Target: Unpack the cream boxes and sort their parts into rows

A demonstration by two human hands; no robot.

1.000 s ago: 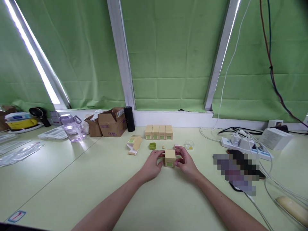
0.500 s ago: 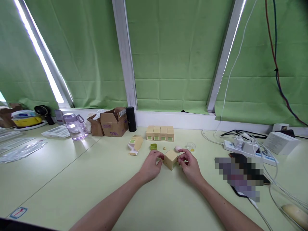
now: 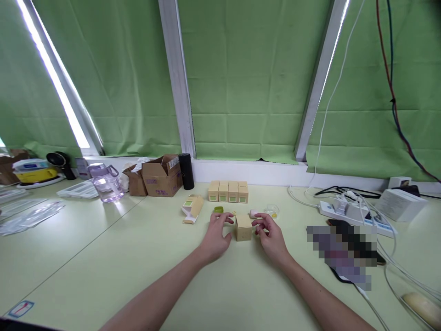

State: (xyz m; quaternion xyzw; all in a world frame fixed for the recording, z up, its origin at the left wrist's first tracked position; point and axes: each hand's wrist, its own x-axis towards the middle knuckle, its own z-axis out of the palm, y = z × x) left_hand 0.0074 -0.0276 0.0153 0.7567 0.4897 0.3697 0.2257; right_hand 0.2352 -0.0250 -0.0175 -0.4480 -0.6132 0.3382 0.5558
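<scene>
A small closed cardboard box [image 3: 244, 230] stands upright on the table between my hands, its front face toward me. Just left of it is my left hand [image 3: 217, 233], thumb and forefinger apart, holding nothing. On the other side my right hand [image 3: 270, 233] has bent, parted fingers, with the fingertips close to the box's right edge; whether they touch it I cannot tell. Behind the box lie a green open container [image 3: 218, 209], a tiny yellow piece [image 3: 234, 213], a pale pink rounded piece [image 3: 254, 213] and a clear plastic shell [image 3: 272, 211] with something yellow in it.
Several matching small boxes [image 3: 228, 192] stand in a row farther back. An opened small box [image 3: 192, 209] lies to their left. A black cylinder [image 3: 186, 171], a large carton [image 3: 161, 179] and a water jug [image 3: 107, 184] line the back left. A power strip [image 3: 358, 219] with cables is at right.
The small box has turned so its front now faces me squarely. My left fingers have come away from its side; my right hand stays beside it.
</scene>
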